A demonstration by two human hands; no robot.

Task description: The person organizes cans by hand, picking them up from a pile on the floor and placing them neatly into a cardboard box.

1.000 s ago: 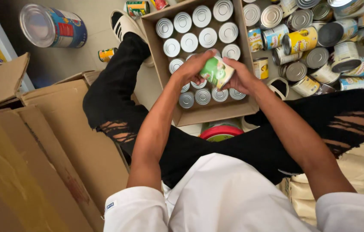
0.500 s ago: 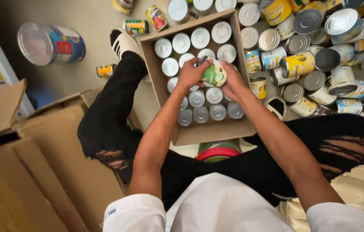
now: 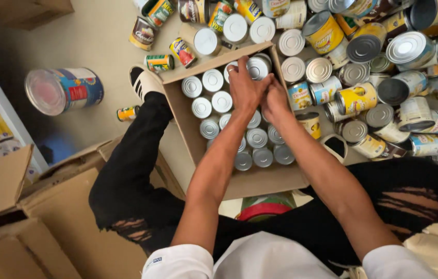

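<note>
At far left a large can (image 3: 64, 89) lies on its side on the floor (image 3: 100, 36), silver end toward the camera, well apart from the work; flattened cardboard boxes (image 3: 27, 217) fill the lower left corner. A small can (image 3: 127, 112) lies beside the person's outstretched leg (image 3: 136, 160), whose shoe (image 3: 144, 82) rests just against the corner of the open cardboard box (image 3: 250, 181). The box sits on the floor between the legs and holds upright cans (image 3: 212, 80) packed in rows, silver tops up, a layout that judges as chosen to fill the space tightly. The left hand (image 3: 245, 88) and right hand (image 3: 276, 101) meet over the far right part of the box, palms down and touching one another. Their fingers (image 3: 242, 67) are curled downward close together over a can there, but the hands cover it, so whether they are clamped on it cannot be told. The near strip of the box bottom is bare. To the right, a dense heap of loose cans (image 3: 364, 46) crowds the box wall, some upright, some tipped, among them a yellow-labelled can (image 3: 356, 98). This heap and the right leg (image 3: 405, 191) hem in that side. A red-rimmed can (image 3: 263, 209) shows under the near edge of the box.
</note>
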